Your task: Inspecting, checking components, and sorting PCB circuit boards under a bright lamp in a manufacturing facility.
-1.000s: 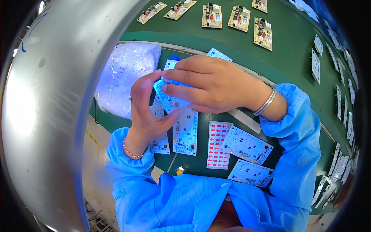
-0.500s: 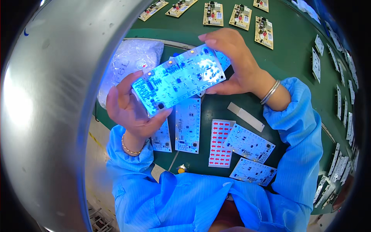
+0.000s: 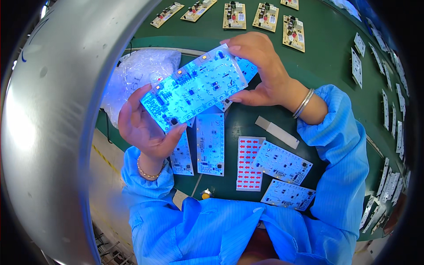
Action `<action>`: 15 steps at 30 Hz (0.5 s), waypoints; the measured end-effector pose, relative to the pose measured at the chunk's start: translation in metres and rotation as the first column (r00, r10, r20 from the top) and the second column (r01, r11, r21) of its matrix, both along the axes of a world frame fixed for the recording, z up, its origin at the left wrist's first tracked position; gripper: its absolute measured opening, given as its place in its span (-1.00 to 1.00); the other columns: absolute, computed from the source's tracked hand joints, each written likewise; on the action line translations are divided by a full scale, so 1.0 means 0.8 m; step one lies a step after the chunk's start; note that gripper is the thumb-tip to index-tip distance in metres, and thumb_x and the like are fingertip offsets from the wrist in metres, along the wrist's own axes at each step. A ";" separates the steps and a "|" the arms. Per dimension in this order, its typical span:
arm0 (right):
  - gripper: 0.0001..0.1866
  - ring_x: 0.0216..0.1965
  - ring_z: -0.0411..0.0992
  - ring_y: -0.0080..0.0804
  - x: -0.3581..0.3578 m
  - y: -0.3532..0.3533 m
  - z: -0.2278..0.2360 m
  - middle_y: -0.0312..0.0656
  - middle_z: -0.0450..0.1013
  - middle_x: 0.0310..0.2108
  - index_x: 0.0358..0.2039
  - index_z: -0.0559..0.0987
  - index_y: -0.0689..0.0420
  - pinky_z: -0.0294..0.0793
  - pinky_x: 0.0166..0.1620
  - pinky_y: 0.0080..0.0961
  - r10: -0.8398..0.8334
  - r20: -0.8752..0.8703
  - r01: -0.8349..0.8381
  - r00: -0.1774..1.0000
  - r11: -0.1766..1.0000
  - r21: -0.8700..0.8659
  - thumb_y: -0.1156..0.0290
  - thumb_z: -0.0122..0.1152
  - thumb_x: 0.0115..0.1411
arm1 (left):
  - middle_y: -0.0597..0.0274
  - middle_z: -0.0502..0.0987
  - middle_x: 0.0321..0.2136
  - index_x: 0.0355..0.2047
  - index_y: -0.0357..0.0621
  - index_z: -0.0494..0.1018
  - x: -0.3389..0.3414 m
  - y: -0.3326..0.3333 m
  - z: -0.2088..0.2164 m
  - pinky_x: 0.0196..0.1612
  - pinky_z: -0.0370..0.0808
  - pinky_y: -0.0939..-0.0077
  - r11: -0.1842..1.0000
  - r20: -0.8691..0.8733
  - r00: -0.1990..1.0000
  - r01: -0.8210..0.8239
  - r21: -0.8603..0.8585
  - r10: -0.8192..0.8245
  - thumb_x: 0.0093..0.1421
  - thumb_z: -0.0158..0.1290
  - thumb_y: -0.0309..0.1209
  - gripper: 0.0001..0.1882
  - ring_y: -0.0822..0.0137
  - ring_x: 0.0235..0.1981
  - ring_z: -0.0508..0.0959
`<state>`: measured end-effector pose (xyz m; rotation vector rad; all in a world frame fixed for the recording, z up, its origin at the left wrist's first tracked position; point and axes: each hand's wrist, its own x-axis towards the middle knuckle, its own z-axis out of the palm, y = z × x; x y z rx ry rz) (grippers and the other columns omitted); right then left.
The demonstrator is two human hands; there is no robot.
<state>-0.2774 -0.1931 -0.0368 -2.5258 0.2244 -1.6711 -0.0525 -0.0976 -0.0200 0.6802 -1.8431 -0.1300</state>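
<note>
Circuit board, white, lit blue: held tilted above the green table, over flat boards. Left hand cups its lower end, fingers curled around the edge; right hand pinches the upper end. Raised slightly since half a second ago; grips unchanged.

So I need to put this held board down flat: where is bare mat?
Bare green mat lies right of the tan boards, and a smaller patch between the right hand and the white strip. Crowded below the held board: white boards and the arrow sheet.
</note>
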 end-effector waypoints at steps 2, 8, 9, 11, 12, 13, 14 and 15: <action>-0.34 -0.17 0.27 -0.21 0.000 0.000 0.000 -0.14 0.29 -0.16 -0.11 0.23 0.09 0.18 -0.13 -0.29 0.002 0.000 -0.002 1.000 1.000 0.002 0.24 0.27 -0.25 | -0.24 0.18 -0.11 0.07 -0.10 -0.16 0.000 0.000 0.000 -0.12 0.29 0.23 1.000 -0.005 1.000 -0.003 0.009 0.003 -0.24 0.14 -0.54 -0.11 0.01 -0.15 0.33; -0.35 -0.16 0.27 -0.22 0.002 0.001 -0.002 -0.14 0.29 -0.14 -0.11 0.24 0.10 0.19 -0.13 -0.31 0.020 0.019 -0.020 1.000 1.000 0.012 0.29 0.27 -0.27 | -0.24 0.18 -0.12 0.06 -0.11 -0.15 -0.001 0.002 0.003 -0.13 0.31 0.24 0.999 -0.014 1.000 0.008 0.038 -0.008 -0.23 0.14 -0.53 -0.12 0.01 -0.15 0.33; -0.35 -0.16 0.27 -0.22 0.002 0.001 -0.003 -0.13 0.28 -0.14 -0.11 0.24 0.10 0.19 -0.13 -0.31 0.024 0.022 -0.025 0.999 1.000 0.014 0.30 0.27 -0.28 | -0.24 0.18 -0.12 0.06 -0.11 -0.15 -0.003 0.002 0.004 -0.14 0.32 0.25 0.999 -0.016 1.000 0.016 0.042 -0.016 -0.23 0.14 -0.53 -0.12 0.00 -0.15 0.33; -0.34 -0.15 0.27 -0.22 0.003 0.001 -0.004 -0.13 0.28 -0.14 -0.10 0.23 0.10 0.19 -0.12 -0.31 0.028 0.024 -0.029 0.999 0.999 0.015 0.31 0.27 -0.28 | -0.24 0.18 -0.12 0.06 -0.10 -0.15 -0.002 0.002 0.003 -0.15 0.33 0.26 0.999 -0.018 1.000 0.021 0.040 -0.020 -0.23 0.15 -0.54 -0.11 0.00 -0.14 0.33; -0.33 -0.15 0.26 -0.22 0.003 0.001 -0.004 -0.13 0.28 -0.13 -0.09 0.23 0.09 0.19 -0.12 -0.31 0.027 0.022 -0.028 0.999 0.999 0.015 0.31 0.26 -0.28 | -0.24 0.17 -0.11 0.06 -0.09 -0.15 -0.001 0.001 0.001 -0.15 0.34 0.26 0.999 -0.017 1.000 0.019 0.033 -0.018 -0.23 0.14 -0.54 -0.11 0.00 -0.14 0.33; -0.32 -0.14 0.26 -0.21 0.003 0.001 -0.003 -0.13 0.27 -0.12 -0.09 0.23 0.09 0.19 -0.12 -0.31 0.026 0.021 -0.026 0.999 1.000 0.014 0.31 0.26 -0.28 | -0.24 0.17 -0.11 0.06 -0.09 -0.15 -0.001 0.001 0.001 -0.16 0.35 0.26 1.000 -0.016 1.000 0.016 0.025 -0.016 -0.23 0.14 -0.54 -0.11 0.00 -0.14 0.33; -0.31 -0.13 0.26 -0.21 0.002 0.001 -0.003 -0.13 0.27 -0.11 -0.07 0.22 0.09 0.19 -0.12 -0.31 0.018 0.008 -0.018 1.000 1.000 0.015 0.31 0.26 -0.28 | -0.25 0.16 -0.10 0.06 -0.08 -0.14 -0.001 0.000 0.001 -0.16 0.34 0.26 1.000 -0.010 1.000 0.011 0.019 -0.011 -0.23 0.14 -0.55 -0.12 0.00 -0.14 0.33; -0.30 -0.13 0.25 -0.21 0.001 0.001 -0.003 -0.12 0.26 -0.10 -0.06 0.21 0.09 0.19 -0.11 -0.31 0.010 -0.005 -0.010 1.000 1.000 0.017 0.30 0.25 -0.28 | -0.25 0.16 -0.10 0.06 -0.08 -0.14 -0.002 0.000 0.002 -0.16 0.34 0.26 1.000 -0.004 1.000 0.007 0.013 -0.007 -0.23 0.14 -0.55 -0.12 0.00 -0.14 0.33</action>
